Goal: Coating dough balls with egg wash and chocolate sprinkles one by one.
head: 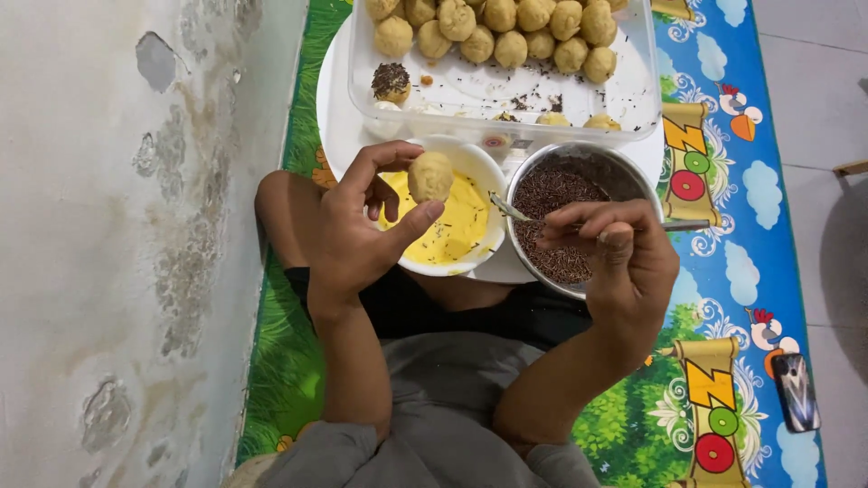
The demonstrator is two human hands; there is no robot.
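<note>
Head view: left hand [348, 230] grips a dough ball [430, 176] btwn thumb and fingertips, clamped on it, held directly above a white bowl [479, 163] w/ yellow liquid. Right hand [624, 258] is closed on a metal spoon [515, 212]; handle runs across the fingers, spoon tip points left, sitting over the gap btwn the white bowl and a steel bowl [624, 172] filled w/ brown sprinkles. Both bowls touch side by side, resting on a round white tray [334, 108]. Behind them, on the same tray, a clear plastic container [633, 90] holds approx. two rows of plain dough balls at the far side, plus one sprinkle-coated ball [391, 81] near its left front corner. Tray sits on a colourful printed mat [723, 271]. A phone [796, 391] lies at the mat's right edge, well apart from the hands. Rough wall [117, 244] at left.
</note>
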